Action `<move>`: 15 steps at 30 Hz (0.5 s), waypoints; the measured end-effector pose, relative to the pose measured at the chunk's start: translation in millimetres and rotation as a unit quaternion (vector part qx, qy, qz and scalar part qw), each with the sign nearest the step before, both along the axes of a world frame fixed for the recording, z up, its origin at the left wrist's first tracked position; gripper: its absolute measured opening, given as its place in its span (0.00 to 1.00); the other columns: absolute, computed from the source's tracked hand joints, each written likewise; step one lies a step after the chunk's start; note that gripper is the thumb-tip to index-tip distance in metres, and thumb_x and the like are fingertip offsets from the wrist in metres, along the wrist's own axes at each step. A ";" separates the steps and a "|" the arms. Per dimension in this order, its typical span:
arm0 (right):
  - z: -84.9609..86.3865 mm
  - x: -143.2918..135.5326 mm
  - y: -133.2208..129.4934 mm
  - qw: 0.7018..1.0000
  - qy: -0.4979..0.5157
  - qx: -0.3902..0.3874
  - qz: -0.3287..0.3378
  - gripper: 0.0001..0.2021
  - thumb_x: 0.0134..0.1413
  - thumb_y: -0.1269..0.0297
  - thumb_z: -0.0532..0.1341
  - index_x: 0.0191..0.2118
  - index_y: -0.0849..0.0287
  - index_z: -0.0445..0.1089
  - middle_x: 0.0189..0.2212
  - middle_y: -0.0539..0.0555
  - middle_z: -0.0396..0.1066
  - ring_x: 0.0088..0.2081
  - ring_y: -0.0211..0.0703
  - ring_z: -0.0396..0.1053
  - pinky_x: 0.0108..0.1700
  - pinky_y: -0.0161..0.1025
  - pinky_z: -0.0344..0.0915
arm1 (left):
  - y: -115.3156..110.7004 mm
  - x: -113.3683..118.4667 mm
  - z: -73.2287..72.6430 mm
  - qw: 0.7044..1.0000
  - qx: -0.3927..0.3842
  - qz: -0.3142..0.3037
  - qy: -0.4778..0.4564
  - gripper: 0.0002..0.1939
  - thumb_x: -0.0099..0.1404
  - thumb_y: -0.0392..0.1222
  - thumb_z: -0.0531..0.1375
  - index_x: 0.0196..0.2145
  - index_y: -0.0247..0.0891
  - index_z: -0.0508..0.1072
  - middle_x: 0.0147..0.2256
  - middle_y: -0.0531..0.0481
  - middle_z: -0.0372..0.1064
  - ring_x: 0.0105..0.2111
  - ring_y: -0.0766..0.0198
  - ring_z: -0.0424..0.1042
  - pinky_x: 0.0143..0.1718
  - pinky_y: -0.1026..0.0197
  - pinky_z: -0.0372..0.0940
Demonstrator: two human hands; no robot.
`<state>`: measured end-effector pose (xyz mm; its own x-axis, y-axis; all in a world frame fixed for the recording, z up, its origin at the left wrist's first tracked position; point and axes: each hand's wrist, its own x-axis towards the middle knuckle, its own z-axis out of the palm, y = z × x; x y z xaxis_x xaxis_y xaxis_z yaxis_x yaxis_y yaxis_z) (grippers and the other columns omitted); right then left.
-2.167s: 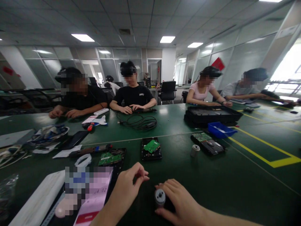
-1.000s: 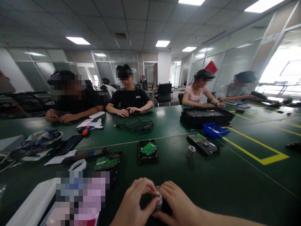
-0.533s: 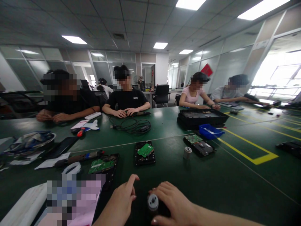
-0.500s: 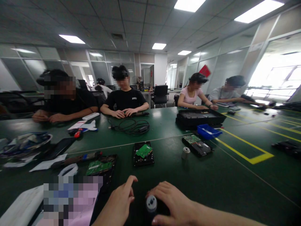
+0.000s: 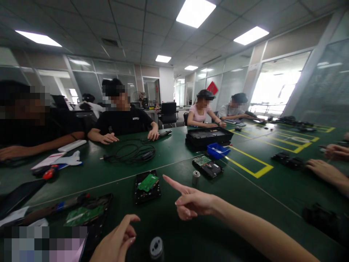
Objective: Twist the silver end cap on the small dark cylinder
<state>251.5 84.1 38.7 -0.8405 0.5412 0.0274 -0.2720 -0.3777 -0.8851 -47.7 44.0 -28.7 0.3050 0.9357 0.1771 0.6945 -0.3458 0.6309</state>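
The fingers of the right hand (image 5: 191,202) are released: the index is stretched out, the others curl under, and nothing is in their grip. The index tip appears just beside the right edge of the middle hard drive (image 5: 148,196). The fingers of the left hand (image 5: 120,236), on the near side of the middle hard drive and a little to its left, are loosely bent around nothing that shows. Just beside them, a metal cylinder (image 5: 156,247) stands upright on the green counter (image 5: 174,145), nearer the wearer than the middle hard drive and slightly to its right, apart from both hands; holes show in its top face.

A green circuit board (image 5: 148,182) lies askew on the middle hard drive. Right of that drive stands a second metal cylinder (image 5: 196,178), and past it lies another hard drive (image 5: 211,169). Farther off on that side are a blue tray (image 5: 216,154) and a black bin (image 5: 201,141). Left of the middle hard drive lie a third hard drive (image 5: 105,203) bearing a green board and a dark tool (image 5: 43,213) with a blue band. Behind the middle hard drive is a coiled black cable (image 5: 133,156); beyond it a co-worker (image 5: 127,125) in a black shirt rests both hands on the counter.
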 end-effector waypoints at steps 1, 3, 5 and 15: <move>0.3 -0.1 -1.1 1.000 0.008 0.000 0.003 0.44 0.58 0.70 0.62 0.68 0.40 0.32 0.19 0.42 0.69 0.16 0.29 0.57 0.27 0.32 0.54 | -2.6 0.8 7.7 1.000 0.018 -0.010 -0.004 0.15 0.64 0.34 0.50 0.46 0.48 0.63 0.32 0.56 0.73 0.32 0.62 0.75 0.36 0.62 0.70; -2.3 -0.6 -1.1 1.000 0.004 0.002 0.010 0.45 0.57 0.70 0.63 0.68 0.40 0.30 0.18 0.42 0.69 0.17 0.29 0.58 0.27 0.32 0.53 | -10.5 4.7 23.6 0.998 0.063 -0.016 -0.017 0.10 0.66 0.38 0.52 0.44 0.49 0.64 0.34 0.57 0.73 0.33 0.63 0.76 0.36 0.65 0.70; -8.8 -2.0 0.7 1.000 -0.015 0.007 0.012 0.47 0.56 0.69 0.64 0.68 0.42 0.29 0.19 0.43 0.70 0.17 0.30 0.59 0.25 0.30 0.52 | -20.4 12.0 36.5 0.994 0.101 -0.018 -0.029 0.07 0.66 0.40 0.55 0.42 0.50 0.65 0.34 0.58 0.73 0.33 0.64 0.76 0.36 0.67 0.70; -47.0 -28.1 -23.0 0.941 -0.209 0.258 -0.069 0.49 0.43 0.70 0.69 0.68 0.50 0.43 0.28 0.44 0.67 0.28 0.33 0.64 0.32 0.32 0.62 | -37.5 41.9 31.9 0.988 0.100 -0.062 -0.104 0.14 0.63 0.31 0.57 0.42 0.50 0.64 0.35 0.61 0.73 0.33 0.69 0.75 0.37 0.70 0.70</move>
